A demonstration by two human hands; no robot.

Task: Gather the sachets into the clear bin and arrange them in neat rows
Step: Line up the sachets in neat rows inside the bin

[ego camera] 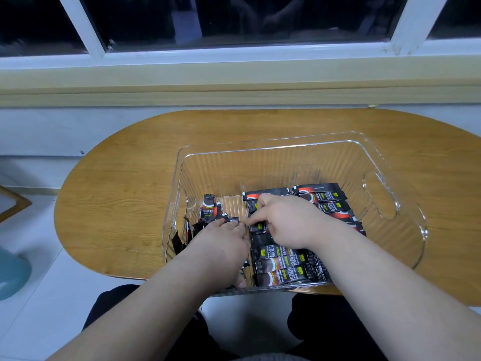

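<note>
**Both hands down in the bin, sorting sachets**

Head view: We see a clear plastic bin with ribbed walls and cut-out handles (273, 162) filling the centre and right of the frame. It stands on an oval wooden table with a light brown grain (125, 183).

Inside the bin, along its right half, lie the black stick sachets with red-and-white marks and small yellow-green labels (282, 267). They are laid flat side by side in a row that runs from the near wall up towards the far end, and more of them show at the upper right of the bin, past the right hand. In the left half of the bin a few loose black sachets (209, 208) stand or lean at odd angles against the left wall.

The left hand (221, 242) is low in the left half, back upward, its fingers curled. Loose sachets stick out past its fingertips and beneath its palm, so we read it as gripping a bundle of them.

The right hand (285, 220) sits over the middle of the row, fingers bent down. Its thumb and forefinger are drawn narrow, pinching the end of one pinched sachet (257, 226).

Across the top of the frame runs a white-framed window with dark panes (234, 52). A teal rounded object (11, 272) lies on the pale floor at lower left.
</note>
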